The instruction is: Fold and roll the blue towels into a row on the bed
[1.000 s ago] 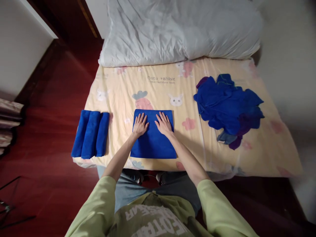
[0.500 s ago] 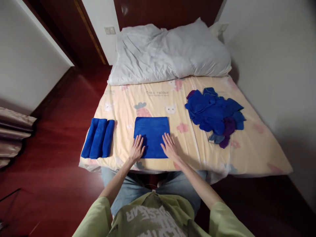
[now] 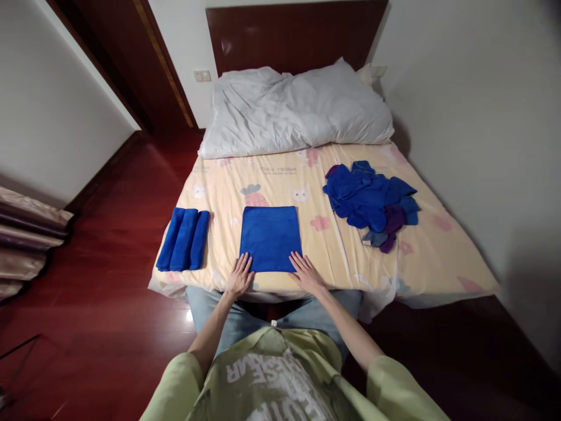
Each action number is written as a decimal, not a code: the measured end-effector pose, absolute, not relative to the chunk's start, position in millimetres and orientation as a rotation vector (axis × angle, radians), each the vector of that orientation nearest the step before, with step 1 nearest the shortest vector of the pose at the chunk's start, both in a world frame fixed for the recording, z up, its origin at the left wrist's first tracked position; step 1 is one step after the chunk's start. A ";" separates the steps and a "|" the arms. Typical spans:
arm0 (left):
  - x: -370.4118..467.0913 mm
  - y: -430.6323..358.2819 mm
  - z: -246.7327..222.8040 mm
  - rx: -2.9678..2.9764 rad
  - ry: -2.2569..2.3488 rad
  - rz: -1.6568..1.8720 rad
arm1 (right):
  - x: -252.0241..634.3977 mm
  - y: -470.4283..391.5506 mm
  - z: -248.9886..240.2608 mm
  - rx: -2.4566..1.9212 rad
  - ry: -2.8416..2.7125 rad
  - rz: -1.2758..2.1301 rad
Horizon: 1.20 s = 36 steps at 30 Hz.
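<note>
A flat, near-square blue cloth (image 3: 270,234) is lying on the yellow printed bedsheet (image 3: 225,242), near the bed's front edge. The left hand (image 3: 239,276) is resting palm down, fingers extended, its fingertips touching the cloth's near left corner; the right hand (image 3: 305,273) is lying likewise at the near right corner. Both are opening flat, gripping nothing. A second ago they were pressing on the cloth's far half; now they are sitting at its near edge. Three blue fabric rolls (image 3: 183,240) are lying side by side to the left, and a crumpled blue-and-purple fabric pile (image 3: 368,196) is spreading to the right. Dark lettering on the sheet is blurring; white capitals on the green shirt (image 3: 272,374) are appearing upside down, including "ESE".
</note>
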<state>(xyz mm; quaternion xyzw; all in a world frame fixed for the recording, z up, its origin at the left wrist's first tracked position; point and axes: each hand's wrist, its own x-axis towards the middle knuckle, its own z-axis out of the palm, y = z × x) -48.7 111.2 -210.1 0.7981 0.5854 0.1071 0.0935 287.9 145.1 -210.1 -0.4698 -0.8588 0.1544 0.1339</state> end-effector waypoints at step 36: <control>-95.2 92.1 -245.9 1.923 1.471 0.994 | 307.2 113.2 -239.8 -1.325 -1.862 0.574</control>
